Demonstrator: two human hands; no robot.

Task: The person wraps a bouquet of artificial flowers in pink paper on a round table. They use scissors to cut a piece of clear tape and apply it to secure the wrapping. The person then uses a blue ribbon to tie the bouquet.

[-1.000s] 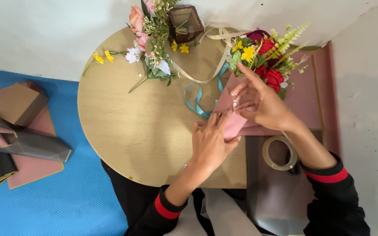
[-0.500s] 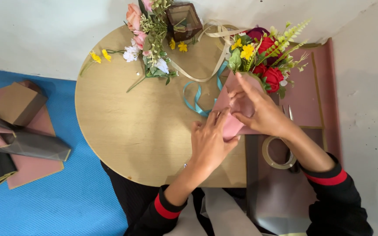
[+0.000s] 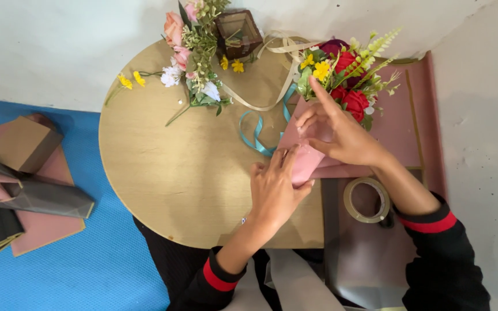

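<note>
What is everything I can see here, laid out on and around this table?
round table: one, light wood, centre
bouquet: one, red and yellow flowers with green sprigs, in pink wrapping paper, table's right edge
loose flowers: one bunch, pink, white and yellow, top of table
small box: one, dark brown, beside the loose flowers
ribbons: two, cream and teal, mid table
tape roll: one, clear, on paper sheets right of table
paper sheets: several, brown, pink, grey, on blue mat, left
left hand: on the wrapping's lower end
right hand: pressing the wrapping under the flowers
</note>
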